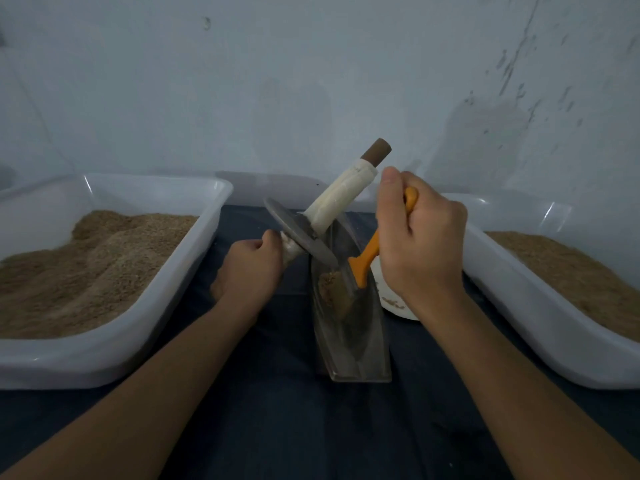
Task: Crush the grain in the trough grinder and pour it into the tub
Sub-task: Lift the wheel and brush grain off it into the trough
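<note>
Dark cloth under the trough grinder point(349, 327): left hand point(251, 268) grips the heavy, stiff wheel's point(299, 233) axle above it, right hand point(420, 237) clenches a light orange-handled brush point(367, 261) sweeping inside.

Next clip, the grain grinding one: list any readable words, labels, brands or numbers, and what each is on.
None can be read.
White plate behind the right hand: small brown marks, too blurred to tell if they are text.
Tape-wrapped handle of the grinding wheel: a faint dark mark near its top, illegible.
Tubs, trough and orange brush: no text visible.
</note>
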The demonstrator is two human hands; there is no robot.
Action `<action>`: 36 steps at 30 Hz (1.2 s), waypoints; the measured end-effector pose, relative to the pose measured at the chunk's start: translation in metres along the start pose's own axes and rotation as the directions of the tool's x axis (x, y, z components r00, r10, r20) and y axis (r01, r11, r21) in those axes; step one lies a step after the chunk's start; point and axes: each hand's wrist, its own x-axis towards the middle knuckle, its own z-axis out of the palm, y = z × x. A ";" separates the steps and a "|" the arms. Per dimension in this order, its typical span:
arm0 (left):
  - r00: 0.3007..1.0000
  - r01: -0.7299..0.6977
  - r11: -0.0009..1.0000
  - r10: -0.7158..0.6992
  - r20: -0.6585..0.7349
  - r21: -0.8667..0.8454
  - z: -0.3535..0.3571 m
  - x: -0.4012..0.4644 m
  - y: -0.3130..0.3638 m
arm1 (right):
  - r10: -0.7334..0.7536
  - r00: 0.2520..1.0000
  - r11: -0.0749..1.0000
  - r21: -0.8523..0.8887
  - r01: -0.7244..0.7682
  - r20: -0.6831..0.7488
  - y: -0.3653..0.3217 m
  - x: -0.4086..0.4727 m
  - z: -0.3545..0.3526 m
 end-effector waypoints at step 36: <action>0.922 -0.302 0.846 0.376 -0.091 0.439 0.010 -0.002 0.002 | 0.314 0.676 0.843 -0.524 0.125 0.667 0.061 -0.078 -0.101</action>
